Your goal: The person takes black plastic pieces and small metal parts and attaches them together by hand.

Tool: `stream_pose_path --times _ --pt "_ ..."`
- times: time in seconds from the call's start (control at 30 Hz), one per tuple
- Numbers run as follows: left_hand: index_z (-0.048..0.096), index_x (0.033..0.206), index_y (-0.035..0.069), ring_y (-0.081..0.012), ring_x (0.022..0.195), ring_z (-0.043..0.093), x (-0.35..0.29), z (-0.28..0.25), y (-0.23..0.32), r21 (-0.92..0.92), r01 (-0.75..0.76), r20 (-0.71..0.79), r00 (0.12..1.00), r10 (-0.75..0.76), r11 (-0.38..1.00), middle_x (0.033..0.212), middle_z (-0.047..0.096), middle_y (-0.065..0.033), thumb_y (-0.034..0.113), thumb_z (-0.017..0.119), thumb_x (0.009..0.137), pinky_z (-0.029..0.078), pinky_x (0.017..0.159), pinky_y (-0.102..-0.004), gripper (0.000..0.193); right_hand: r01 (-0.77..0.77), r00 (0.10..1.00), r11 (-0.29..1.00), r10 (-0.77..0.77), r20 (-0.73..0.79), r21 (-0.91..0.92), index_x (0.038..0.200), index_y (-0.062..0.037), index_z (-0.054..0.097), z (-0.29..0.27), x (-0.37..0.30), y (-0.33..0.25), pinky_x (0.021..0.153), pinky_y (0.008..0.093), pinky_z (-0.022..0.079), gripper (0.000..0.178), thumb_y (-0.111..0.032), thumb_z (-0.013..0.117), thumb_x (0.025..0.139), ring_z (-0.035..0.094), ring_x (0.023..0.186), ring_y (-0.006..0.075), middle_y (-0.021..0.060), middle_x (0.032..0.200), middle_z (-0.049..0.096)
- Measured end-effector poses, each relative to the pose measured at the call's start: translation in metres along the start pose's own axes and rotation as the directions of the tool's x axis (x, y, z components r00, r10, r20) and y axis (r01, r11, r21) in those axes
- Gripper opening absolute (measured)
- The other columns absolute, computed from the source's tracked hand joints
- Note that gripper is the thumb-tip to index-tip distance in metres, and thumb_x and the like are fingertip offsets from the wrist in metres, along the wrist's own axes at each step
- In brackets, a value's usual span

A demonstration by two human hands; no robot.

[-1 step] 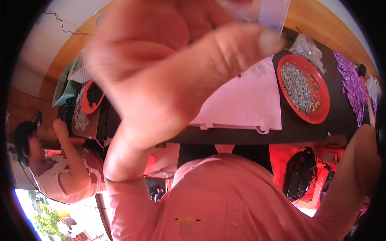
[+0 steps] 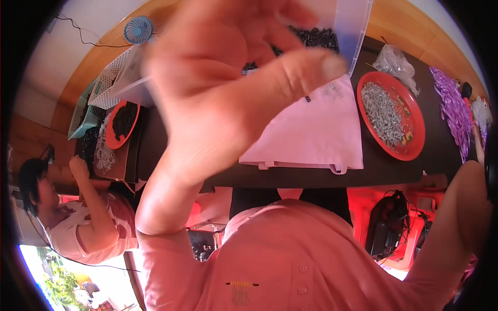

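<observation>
A clear plastic bag [image 2: 394, 62] lies crumpled on the dark table, just beyond the red plate [image 2: 415, 150].

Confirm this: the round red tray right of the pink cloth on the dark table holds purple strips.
Not quite. In the head view the round red tray, right of the pink cloth on the dark table, holds small silvery-grey pieces; the purple strips lie farther right.

The left hand [image 2: 218, 98] has moved a little lower, so the clear plastic box [image 2: 353, 26] shows more.
</observation>
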State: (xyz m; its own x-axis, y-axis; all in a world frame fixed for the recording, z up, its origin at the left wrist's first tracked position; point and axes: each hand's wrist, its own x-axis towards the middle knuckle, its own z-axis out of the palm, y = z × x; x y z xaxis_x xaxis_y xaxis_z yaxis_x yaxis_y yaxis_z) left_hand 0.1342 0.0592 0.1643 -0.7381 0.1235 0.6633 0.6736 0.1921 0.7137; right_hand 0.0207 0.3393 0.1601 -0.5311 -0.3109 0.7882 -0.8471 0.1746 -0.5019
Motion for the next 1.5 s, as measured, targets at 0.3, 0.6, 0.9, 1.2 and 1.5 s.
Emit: stream_pose_path --times 0.3,0.6,0.9,1.2,1.5 --pt "0.066 0.085 -0.003 -0.0185 0.066 0.058 -0.032 -0.013 -0.165 0.446 -0.013 0.288 0.949 -0.13 0.895 0.075 0.058 -0.01 0.001 0.071 0.074 0.046 0.06 -0.03 0.013 -0.005 0.987 0.967 0.046 0.156 -0.255 0.103 -0.0006 0.067 -0.008 0.009 -0.033 0.07 0.0293 0.051 0.022 -0.011 0.064 0.084 0.064 0.075 0.0141 0.011 0.095 0.068" --pt "0.065 0.084 -0.001 -0.0224 0.067 0.06 -0.06 -0.005 -0.181 0.337 0.023 0.242 0.964 -0.111 0.941 0.076 0.06 -0.0106 0.002 0.07 0.074 0.048 0.062 -0.0325 0.012 -0.096 0.903 0.647 0.375 0.207 -0.756 0.085 -0.0083 0.068 0.096 -0.096 0.055 0.069 0.0408 0.051 0.011 -0.004 0.064 0.076 0.064 0.085 0.0309 0.0096 0.086 0.064" --pt "0.064 0.088 0.004 -0.0297 0.071 0.061 -0.064 0.001 -0.164 0.306 -0.195 0.283 0.953 0.106 0.932 0.077 0.057 -0.0117 0.005 0.073 0.072 0.05 0.061 -0.0381 0.019 -0.044 0.879 0.672 0.377 0.291 -0.739 0.084 -0.0105 0.067 0.097 -0.096 0.067 0.07 0.0449 0.051 0.01 -0.007 0.066 0.075 0.063 0.084 0.0314 0.0075 0.085 0.06" --pt "0.061 0.08 0.005 -0.0281 0.075 0.057 -0.072 0.013 -0.16 0.193 -0.231 0.506 0.856 0.105 0.954 0.08 0.055 -0.0078 0.003 0.073 0.068 0.049 0.063 -0.0369 0.016 -0.026 0.81 0.581 0.489 0.324 -0.813 0.084 -0.0077 0.067 0.107 -0.089 0.071 0.073 0.0468 0.051 0.012 -0.005 0.062 0.073 0.065 0.087 0.0326 0.0107 0.092 0.063" --pt "0.064 0.082 0.004 -0.0264 0.073 0.056 -0.074 0.013 -0.165 0.185 -0.194 0.471 0.878 0.087 0.963 0.074 0.055 -0.0078 0.002 0.073 0.07 0.047 0.065 -0.0351 0.016 -0.139 0.807 0.658 0.509 0.3 -0.74 0.081 -0.0085 0.068 0.136 -0.072 0.067 0.073 0.0452 0.05 0.008 -0.012 0.068 0.074 0.064 0.085 0.0333 0.0093 0.087 0.064"
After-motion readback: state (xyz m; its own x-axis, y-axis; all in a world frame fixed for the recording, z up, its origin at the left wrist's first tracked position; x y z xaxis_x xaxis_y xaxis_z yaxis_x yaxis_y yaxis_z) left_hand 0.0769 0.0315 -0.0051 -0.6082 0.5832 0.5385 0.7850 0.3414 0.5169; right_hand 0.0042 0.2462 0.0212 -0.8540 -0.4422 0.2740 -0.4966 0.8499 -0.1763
